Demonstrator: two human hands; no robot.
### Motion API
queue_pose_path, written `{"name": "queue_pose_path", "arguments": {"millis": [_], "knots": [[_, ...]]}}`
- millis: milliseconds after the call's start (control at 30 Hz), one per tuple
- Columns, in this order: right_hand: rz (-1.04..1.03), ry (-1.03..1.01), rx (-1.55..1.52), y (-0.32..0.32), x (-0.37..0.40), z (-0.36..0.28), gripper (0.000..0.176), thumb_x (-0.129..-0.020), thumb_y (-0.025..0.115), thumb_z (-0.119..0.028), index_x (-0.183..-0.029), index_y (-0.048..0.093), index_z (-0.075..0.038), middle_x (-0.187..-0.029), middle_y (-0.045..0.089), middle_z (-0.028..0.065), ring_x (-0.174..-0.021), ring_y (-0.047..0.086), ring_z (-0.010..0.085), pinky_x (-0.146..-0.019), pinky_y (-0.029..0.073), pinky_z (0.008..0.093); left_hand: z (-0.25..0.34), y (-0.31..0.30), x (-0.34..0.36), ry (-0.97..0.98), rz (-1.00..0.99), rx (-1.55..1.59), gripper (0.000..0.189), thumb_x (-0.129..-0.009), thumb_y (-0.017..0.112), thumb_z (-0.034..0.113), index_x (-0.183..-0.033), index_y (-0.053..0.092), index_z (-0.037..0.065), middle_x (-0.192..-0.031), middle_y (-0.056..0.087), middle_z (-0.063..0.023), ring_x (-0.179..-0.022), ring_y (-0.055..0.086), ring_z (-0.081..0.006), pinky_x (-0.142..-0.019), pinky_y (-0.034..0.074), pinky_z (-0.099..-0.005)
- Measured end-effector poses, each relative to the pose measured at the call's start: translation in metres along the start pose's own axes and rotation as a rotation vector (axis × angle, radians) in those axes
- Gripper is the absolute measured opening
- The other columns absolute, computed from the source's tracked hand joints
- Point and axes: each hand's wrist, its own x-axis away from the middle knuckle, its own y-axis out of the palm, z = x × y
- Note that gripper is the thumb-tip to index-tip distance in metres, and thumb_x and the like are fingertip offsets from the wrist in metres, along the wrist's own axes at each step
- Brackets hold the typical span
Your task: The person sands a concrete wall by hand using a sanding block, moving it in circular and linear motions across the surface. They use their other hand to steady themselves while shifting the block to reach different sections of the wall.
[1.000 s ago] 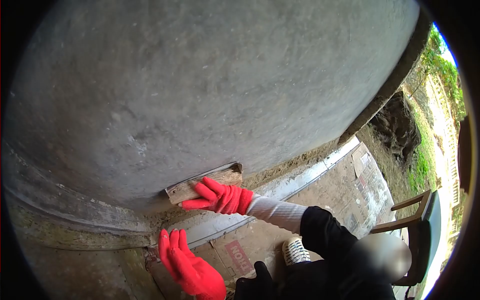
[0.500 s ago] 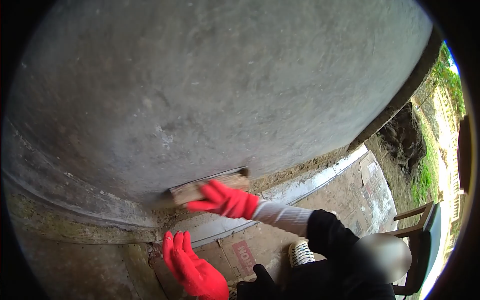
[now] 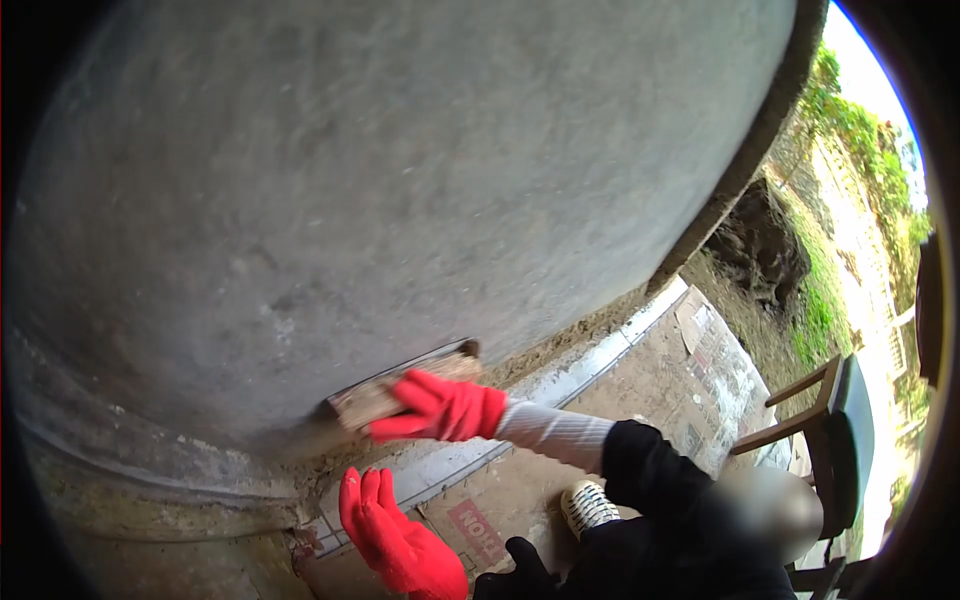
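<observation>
My right hand [image 3: 440, 405], in a red glove, grips a wooden plastering float [image 3: 405, 388]. The float's long dark edge lies against the lower part of a grey plastered wall [image 3: 420, 180], just above the wall's foot. Its grip is hidden behind my gloved fingers. Lower in the view, my left hand [image 3: 395, 535], also red-gloved, is held up with its fingers stretched and slightly curved. Nothing is in it, and it is apart from both the wall and the float.
Dusty cardboard [image 3: 640, 385] covers the floor along a pale strip [image 3: 590, 370] at the wall's foot. A chair with a dark seat [image 3: 850, 440] stands at the right. Behind it are a dark mound [image 3: 760, 245] and grass. My shoe [image 3: 588, 508] is below.
The view has swung, so the wall edge, mound and chair appear farther left. My right hand and the float sit slightly lower left in view, still at the wall. My left hand remains raised.
</observation>
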Motion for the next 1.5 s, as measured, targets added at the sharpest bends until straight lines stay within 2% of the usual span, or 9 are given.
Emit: {"name": "queue_pose_path", "arguments": {"millis": [233, 333, 433, 500, 733, 967, 1167, 1400, 1500], "knots": [[0.110, 0.389, 0.417, -0.041, 0.134, 0.073, 0.057, -0.065, 0.081, -0.031, -0.109, 0.047, -0.016, -0.121, 0.040, 0.0251, -0.104, 0.049, 0.0441, -0.083, 0.047, 0.0569, 0.006, 0.006, -0.009, -0.165, 0.082, 0.012, 0.035, -0.095, 0.044, 0.020, -0.126, 0.050, 0.004, -0.131, 0.044, -0.0179, -0.115, 0.047, -0.0332, -0.099, 0.040, -0.0482], [0.484, 1.406, 0.095, -0.047, 0.160, 0.104, 0.096, -0.076, 0.071, -0.026, -0.148, 0.011, -0.008, -0.151, 0.012, 0.0261, -0.135, 0.021, 0.0468, -0.107, 0.030, 0.0458, 0.000, 0.018, -0.004, -0.172, -0.118, -0.156, 0.033, -0.095, 0.041, 0.016, -0.121, 0.050, -0.003, -0.125, 0.047, -0.0160, -0.111, 0.051, -0.0259, -0.099, 0.043, -0.0373], [0.805, 1.807, 0.019, -0.070, 0.155, 0.152, 0.084, -0.085, 0.062, -0.028, -0.148, 0.012, -0.006, -0.153, 0.009, 0.0230, -0.139, 0.019, 0.0380, -0.111, 0.025, 0.0374, 0.031, 0.047, -0.019, -0.060, -0.562, -0.470, 0.028, -0.086, 0.053, 0.010, -0.113, 0.056, 0.003, -0.121, 0.050, -0.0135, -0.109, 0.052, -0.0277, -0.096, 0.043, -0.0409], [0.818, 1.859, 0.046, -0.077, 0.155, 0.155, 0.083, -0.085, 0.061, -0.030, -0.148, 0.013, -0.007, -0.153, 0.010, 0.0230, -0.139, 0.019, 0.0381, -0.111, 0.024, 0.0371, 0.013, 0.054, -0.045, 0.346, -0.904, -0.603, 0.058, -0.091, 0.057, 0.029, -0.136, 0.036, -0.001, -0.128, 0.044, -0.0235, -0.113, 0.047, -0.0378, -0.093, 0.041, -0.0482], [0.816, 1.875, -0.055, -0.051, 0.137, 0.130, 0.092, -0.080, 0.064, -0.037, -0.149, 0.010, -0.007, -0.150, 0.008, 0.0289, -0.137, 0.017, 0.0463, -0.112, 0.022, 0.0437, -0.038, 0.181, -0.061, 1.304, -1.244, -0.867, 0.036, -0.075, 0.070, 0.017, -0.108, 0.059, 0.008, -0.122, 0.049, -0.0085, -0.114, 0.045, -0.0350, -0.099, 0.036, -0.0592], [1.376, 2.022, -0.503, -0.127, 0.292, 0.275, 0.081, -0.086, 0.055, -0.034, -0.148, 0.012, -0.005, -0.149, 0.024, 0.0187, -0.116, 0.048, 0.0357, -0.092, 0.046, 0.0395, -0.057, 0.178, -0.080, 1.462, -1.053, -1.151, 0.027, -0.075, 0.070, 0.019, -0.100, 0.063, 0.014, -0.118, 0.052, -0.0024, -0.108, 0.048, -0.0299, -0.089, 0.039, -0.0569], [0.785, 1.862, 0.002, -0.075, 0.210, 0.182, 0.092, -0.081, 0.066, -0.034, -0.150, 0.010, -0.011, -0.151, 0.007, 0.0260, -0.137, 0.020, 0.0436, -0.109, 0.029, 0.0460, -0.063, 0.211, -0.077, 1.282, -1.121, -1.377, 0.023, -0.071, 0.070, 0.016, -0.091, 0.059, 0.011, -0.106, 0.053, -0.0028, -0.096, 0.047, -0.0342, -0.079, 0.036, -0.0579], [1.354, 2.234, -0.393, -0.080, 0.350, 0.259, 0.077, -0.086, 0.059, -0.031, -0.148, 0.019, -0.009, -0.147, 0.027, 0.0164, -0.129, 0.039, 0.0304, -0.101, 0.039, 0.0360, -0.063, 0.222, -0.094, 1.442, -1.056, -1.445, 0.021, -0.071, 0.070, 0.020, -0.087, 0.059, 0.012, -0.101, 0.054, -0.0019, -0.090, 0.046, -0.0316, -0.074, 0.035, -0.0518], [1.004, 1.915, -0.028, -0.117, 0.298, 0.274, 0.083, -0.081, 0.067, -0.026, -0.146, 0.020, -0.003, -0.151, 0.019, 0.0199, -0.133, 0.031, 0.0355, -0.108, 0.030, 0.0365, -0.072, 0.224, -0.093, 1.541, -0.970, -1.448, 0.024, -0.071, 0.071, 0.023, -0.088, 0.059, 0.013, -0.103, 0.053, -0.0007, -0.091, 0.046, -0.0323, -0.074, 0.035, -0.0521]]}}
